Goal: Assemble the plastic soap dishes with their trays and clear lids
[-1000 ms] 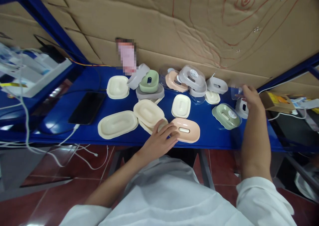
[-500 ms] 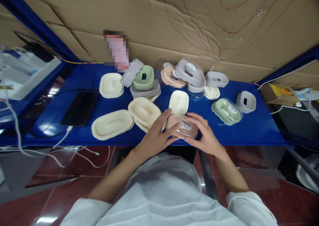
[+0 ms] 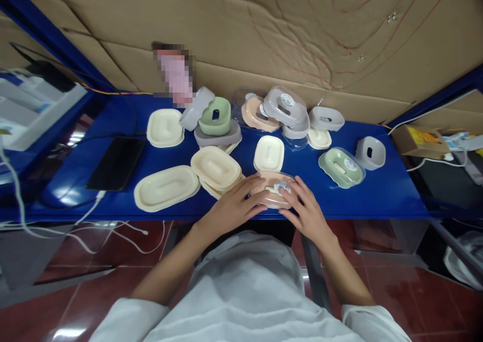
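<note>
Peach dish, w/ clear cover and round sticker on top, sits at the near edge of the counter; I take it as centre of the clock, 12 o'c being away from me. My L hand holds its 9 o'c end, my R hand its 3 o'c end: fingers a bit spread, curled over the cover, thumbs at the front rim.

Count on my feed: 2 peach, incl. a rear one at 12. Green x2: uncovered bowl at 11, covered dish at 2. Grey, I make it 6: tilted cup at 11; base under the green bowl; covered grey dish on a lower grey dish, approx 12-1; grey bowl at 1; grey cup at 2. Cream lids in 5 main spots, some stacked, exact no. unclear: small lid at 12, oval stack at 10, long lid at 9, squarish lid at 10, rear lid at 1.

In the way: oval stack, tight against my L hand; small lid, right behind the dish. Also black phone at 9, blurred-out item at 11, cardboard box at 2.
</note>
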`<action>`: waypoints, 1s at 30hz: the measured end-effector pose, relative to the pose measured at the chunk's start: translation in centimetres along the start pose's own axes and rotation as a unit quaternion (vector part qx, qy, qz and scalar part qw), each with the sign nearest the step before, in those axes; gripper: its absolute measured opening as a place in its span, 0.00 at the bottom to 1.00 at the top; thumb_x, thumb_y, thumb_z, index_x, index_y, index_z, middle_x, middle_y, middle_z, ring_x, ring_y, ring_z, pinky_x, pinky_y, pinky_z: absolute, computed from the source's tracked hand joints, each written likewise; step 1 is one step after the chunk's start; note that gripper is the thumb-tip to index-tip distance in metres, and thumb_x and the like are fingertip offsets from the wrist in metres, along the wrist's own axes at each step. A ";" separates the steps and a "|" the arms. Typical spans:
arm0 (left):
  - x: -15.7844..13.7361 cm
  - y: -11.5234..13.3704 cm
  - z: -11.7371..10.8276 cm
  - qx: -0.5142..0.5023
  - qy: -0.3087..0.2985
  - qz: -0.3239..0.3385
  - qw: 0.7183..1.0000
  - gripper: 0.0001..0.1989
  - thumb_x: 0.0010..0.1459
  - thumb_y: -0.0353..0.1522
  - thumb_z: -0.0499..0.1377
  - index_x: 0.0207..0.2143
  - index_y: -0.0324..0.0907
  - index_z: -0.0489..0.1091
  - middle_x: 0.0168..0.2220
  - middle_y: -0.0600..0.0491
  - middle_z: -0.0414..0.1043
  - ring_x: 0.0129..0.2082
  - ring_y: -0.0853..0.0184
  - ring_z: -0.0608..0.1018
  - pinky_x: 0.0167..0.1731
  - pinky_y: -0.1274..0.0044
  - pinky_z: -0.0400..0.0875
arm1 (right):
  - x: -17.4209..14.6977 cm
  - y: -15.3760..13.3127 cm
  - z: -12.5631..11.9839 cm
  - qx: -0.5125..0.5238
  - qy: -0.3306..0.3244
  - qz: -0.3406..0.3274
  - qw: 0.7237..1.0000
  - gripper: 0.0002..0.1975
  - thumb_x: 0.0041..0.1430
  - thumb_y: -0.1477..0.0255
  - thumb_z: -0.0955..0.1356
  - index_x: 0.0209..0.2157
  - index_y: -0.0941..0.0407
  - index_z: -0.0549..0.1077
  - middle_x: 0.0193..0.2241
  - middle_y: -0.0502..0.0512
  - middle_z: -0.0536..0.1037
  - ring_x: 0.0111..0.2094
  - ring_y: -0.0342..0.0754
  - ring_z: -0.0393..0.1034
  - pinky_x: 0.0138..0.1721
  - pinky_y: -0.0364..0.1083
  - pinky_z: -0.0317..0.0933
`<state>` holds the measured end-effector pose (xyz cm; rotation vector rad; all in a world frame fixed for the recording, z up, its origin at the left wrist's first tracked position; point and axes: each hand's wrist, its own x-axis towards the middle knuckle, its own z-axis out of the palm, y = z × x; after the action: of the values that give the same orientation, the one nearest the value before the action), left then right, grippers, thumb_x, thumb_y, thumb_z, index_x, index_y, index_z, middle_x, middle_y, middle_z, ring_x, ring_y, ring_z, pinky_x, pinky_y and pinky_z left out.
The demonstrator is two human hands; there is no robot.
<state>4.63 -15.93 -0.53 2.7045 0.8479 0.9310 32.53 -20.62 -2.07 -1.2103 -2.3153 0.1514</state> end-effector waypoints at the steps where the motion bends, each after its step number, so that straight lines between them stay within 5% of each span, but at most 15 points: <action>1: 0.0 -0.1 0.0 0.002 -0.001 0.001 1.000 0.18 0.70 0.32 0.63 0.60 0.44 0.68 0.60 0.42 0.73 0.67 0.55 0.73 0.65 0.58 0.73 | -0.1 -0.1 0.2 -0.007 -0.006 -0.004 1.000 0.43 0.69 0.67 0.72 0.77 0.39 0.50 0.75 0.56 0.58 0.76 0.67 0.47 0.70 0.71 0.61; 8: -0.8 -0.4 0.7 0.014 0.035 0.025 0.999 0.16 0.68 0.31 0.65 0.56 0.42 0.71 0.59 0.41 0.74 0.67 0.53 0.73 0.62 0.58 0.77 | -0.4 -0.8 0.8 -0.027 0.010 -0.033 0.999 0.43 0.69 0.74 0.71 0.77 0.43 0.49 0.77 0.56 0.50 0.77 0.66 0.42 0.71 0.67 0.61; 17: -1.0 -0.4 0.8 -0.008 0.066 0.007 0.998 0.19 0.68 0.34 0.65 0.60 0.45 0.69 0.60 0.41 0.73 0.65 0.53 0.75 0.62 0.58 0.77 | 0.0 -0.5 0.2 -0.009 0.037 -0.056 0.998 0.37 0.71 0.74 0.70 0.75 0.44 0.56 0.76 0.56 0.56 0.75 0.63 0.53 0.70 0.67 0.62; 24: -1.2 -0.4 0.8 0.034 0.047 0.010 0.998 0.19 0.68 0.36 0.65 0.58 0.43 0.68 0.57 0.40 0.75 0.63 0.52 0.77 0.61 0.58 0.77 | -0.3 -0.7 0.8 -0.059 0.020 -0.073 0.995 0.39 0.69 0.72 0.72 0.76 0.50 0.55 0.74 0.65 0.60 0.76 0.65 0.51 0.70 0.68 0.61; 30: -1.1 -0.3 0.5 0.055 0.051 -0.007 0.997 0.17 0.67 0.39 0.66 0.54 0.43 0.71 0.54 0.42 0.76 0.59 0.53 0.79 0.59 0.59 0.79 | 0.0 -0.9 0.8 -0.003 0.051 -0.071 0.996 0.38 0.70 0.74 0.71 0.75 0.48 0.56 0.69 0.61 0.69 0.73 0.62 0.58 0.71 0.68 0.60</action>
<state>4.12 -16.28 -1.60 2.7600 0.9644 1.0560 31.50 -21.07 -2.45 -1.0264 -2.3034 0.0313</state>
